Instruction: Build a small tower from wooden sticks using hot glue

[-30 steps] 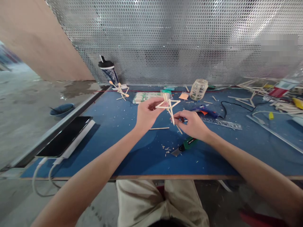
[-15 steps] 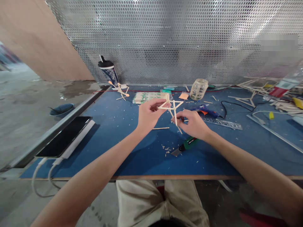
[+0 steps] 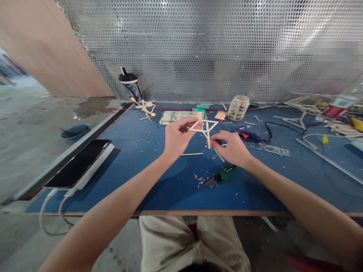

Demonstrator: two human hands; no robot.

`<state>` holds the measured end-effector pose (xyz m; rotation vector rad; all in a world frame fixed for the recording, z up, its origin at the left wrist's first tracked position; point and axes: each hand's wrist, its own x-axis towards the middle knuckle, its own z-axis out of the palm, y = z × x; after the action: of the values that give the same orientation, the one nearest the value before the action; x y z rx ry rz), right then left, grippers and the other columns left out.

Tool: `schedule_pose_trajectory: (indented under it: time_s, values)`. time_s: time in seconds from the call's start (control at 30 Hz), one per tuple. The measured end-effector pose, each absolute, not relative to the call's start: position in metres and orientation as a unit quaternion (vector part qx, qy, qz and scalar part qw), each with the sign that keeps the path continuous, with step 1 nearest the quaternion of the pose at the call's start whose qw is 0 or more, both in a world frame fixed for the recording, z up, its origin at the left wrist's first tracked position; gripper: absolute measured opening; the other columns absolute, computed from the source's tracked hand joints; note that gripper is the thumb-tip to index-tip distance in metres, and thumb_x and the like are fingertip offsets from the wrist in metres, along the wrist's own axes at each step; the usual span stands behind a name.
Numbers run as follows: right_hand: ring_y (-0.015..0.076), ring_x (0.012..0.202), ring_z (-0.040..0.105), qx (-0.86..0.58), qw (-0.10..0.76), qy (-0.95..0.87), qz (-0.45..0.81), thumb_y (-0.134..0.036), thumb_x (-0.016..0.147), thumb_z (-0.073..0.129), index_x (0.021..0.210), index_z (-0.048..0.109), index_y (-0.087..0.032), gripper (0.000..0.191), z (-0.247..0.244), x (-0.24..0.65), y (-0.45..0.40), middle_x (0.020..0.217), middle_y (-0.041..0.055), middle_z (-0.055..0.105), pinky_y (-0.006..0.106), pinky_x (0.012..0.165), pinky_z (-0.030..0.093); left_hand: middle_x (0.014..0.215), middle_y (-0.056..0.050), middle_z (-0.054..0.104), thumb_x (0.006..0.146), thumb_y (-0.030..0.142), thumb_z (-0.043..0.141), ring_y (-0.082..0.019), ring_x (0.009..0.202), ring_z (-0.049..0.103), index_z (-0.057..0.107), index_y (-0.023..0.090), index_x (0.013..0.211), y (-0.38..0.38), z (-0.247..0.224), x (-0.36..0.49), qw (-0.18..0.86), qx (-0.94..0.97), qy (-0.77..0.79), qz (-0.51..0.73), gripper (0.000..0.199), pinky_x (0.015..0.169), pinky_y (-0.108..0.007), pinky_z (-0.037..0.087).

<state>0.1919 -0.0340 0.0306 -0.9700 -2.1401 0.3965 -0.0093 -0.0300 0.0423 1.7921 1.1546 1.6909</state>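
A small frame of pale wooden sticks [image 3: 208, 131] is held above the middle of the blue table, its joined sticks forming triangles. My left hand [image 3: 178, 138] pinches the frame's left side between thumb and fingers. Below and to the right, my right hand [image 3: 231, 147] is closed on a thin wooden stick [image 3: 219, 155], whose lower end slants out under the fingers. The stick's upper part is hidden by the fingertips and the frame. A green utility knife [image 3: 227, 172] lies under my right wrist, its blade beside small wood shavings [image 3: 200, 179]. One loose stick [image 3: 192, 154] rests near my left hand.
A phone [image 3: 78, 164] with white cables lies at the left edge. Behind stand a tumbler [image 3: 131, 86], another stick model [image 3: 145, 108], packed sticks [image 3: 174, 116] and a jar [image 3: 238, 107]. Rightward are a glue gun [image 3: 247, 133], a ruler [image 3: 268, 148] and a bottle [image 3: 342, 102].
The stick in my right hand has swung so its lower end points further right. The frame has tilted slightly, its front leg shifting a little left and up.
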Motion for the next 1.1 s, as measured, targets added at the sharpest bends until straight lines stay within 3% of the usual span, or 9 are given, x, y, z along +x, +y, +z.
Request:
schedule_pose_trajectory:
  time_s: [0.3,0.63,1.1]
  values:
    - [0.0189,0.080,0.062,-0.387,0.358,-0.829,0.185,-0.020,0.088,0.054,0.075,0.071,-0.025,0.022,0.0298,0.1920,-0.0345,0.080,-0.0010,0.075,0.033,0.074,0.045,0.087,-0.004,0.076,0.078,0.037,0.077,-0.017,0.075,0.069,0.078,0.023,0.092,-0.0272,0.0391,-0.0099,0.213,0.647,0.426,0.595,0.020,0.063,-0.030,0.055]
    - [0.0224,0.087,0.063,-0.407,0.361,-0.818,0.187,-0.030,0.090,0.056,0.070,0.071,-0.027,0.025,0.0328,0.1916,-0.0366,0.081,-0.0001,0.075,0.040,0.080,0.046,0.091,-0.004,0.076,0.078,0.035,0.077,-0.019,0.079,0.070,0.077,0.023,0.094,-0.0268,0.0402,-0.0110,0.213,0.643,0.425,0.601,0.019,0.064,-0.031,0.056]
    - [0.0208,0.083,0.063,-0.392,0.362,-0.826,0.182,-0.026,0.089,0.056,0.073,0.071,-0.027,0.022,0.0296,0.1921,-0.0342,0.081,-0.0020,0.075,0.039,0.083,0.045,0.090,-0.006,0.077,0.079,0.038,0.076,-0.019,0.078,0.071,0.077,0.022,0.094,-0.0278,0.0401,-0.0106,0.202,0.647,0.431,0.595,0.021,0.062,-0.030,0.056]
